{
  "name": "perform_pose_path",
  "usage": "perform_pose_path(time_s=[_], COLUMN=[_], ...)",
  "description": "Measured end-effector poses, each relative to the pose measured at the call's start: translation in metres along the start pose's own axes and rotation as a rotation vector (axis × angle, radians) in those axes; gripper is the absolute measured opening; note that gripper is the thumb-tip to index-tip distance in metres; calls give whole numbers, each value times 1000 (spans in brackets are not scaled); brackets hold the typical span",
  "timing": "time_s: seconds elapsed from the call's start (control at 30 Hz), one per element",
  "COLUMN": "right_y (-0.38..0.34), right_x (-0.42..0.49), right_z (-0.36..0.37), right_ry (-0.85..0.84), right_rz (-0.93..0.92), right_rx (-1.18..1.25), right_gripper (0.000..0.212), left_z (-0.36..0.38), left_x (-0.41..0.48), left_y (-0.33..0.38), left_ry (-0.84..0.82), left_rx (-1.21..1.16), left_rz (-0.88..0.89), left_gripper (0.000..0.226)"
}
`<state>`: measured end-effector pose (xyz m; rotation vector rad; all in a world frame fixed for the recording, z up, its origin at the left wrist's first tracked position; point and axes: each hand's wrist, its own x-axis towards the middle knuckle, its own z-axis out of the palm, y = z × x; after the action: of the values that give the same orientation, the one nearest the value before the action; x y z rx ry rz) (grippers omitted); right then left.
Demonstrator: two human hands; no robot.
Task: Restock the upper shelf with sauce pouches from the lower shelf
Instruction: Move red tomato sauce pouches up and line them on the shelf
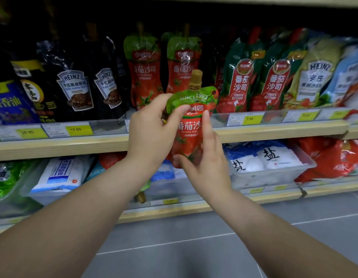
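Observation:
I hold a red and green tomato sauce pouch (191,125) with a gold cap upright in front of the upper shelf's wooden edge (274,132). My left hand (152,129) grips its upper left corner, thumb across the green top. My right hand (206,159) holds its lower part, thumb under the bottom and index finger up the right side. Two matching pouches (144,71) (182,63) stand on the upper shelf just behind. On the lower shelf (174,209) another gold-capped pouch (142,194) lies partly hidden under my left forearm.
Black Heinz pouches (76,85) stand left of the matching ones; green and red ketchup pouches (238,77) and pale Heinz pouches (314,73) stand to the right. Clear bins with salt bags (270,159) and red packets (334,157) fill the lower shelf. Grey floor lies below.

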<state>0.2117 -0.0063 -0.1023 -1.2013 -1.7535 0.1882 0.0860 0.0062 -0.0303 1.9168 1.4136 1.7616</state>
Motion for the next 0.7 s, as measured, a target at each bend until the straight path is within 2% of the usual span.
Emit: perform_pose_path(time_s=[0.13, 0.3, 0.47, 0.6, 0.7], right_y=[-2, -1, 6, 12, 17], right_x=[27, 70, 95, 100, 99], right_z=[-16, -26, -19, -9, -4], right_ry=[141, 239, 227, 186, 140], right_rz=[-41, -122, -133, -104, -60], right_rx=[16, -22, -32, -47, -78], right_gripper=[114, 108, 102, 102, 105], left_z=[-4, -9, -3, 0, 1], left_x=[8, 5, -1, -6, -8], left_y=[1, -28, -55, -68, -72], left_ry=[22, -17, -186, -209, -191], left_rx=[-17, 226, 597, 719, 726], left_rz=[168, 168, 130, 205, 226], left_gripper=[24, 32, 42, 39, 40])
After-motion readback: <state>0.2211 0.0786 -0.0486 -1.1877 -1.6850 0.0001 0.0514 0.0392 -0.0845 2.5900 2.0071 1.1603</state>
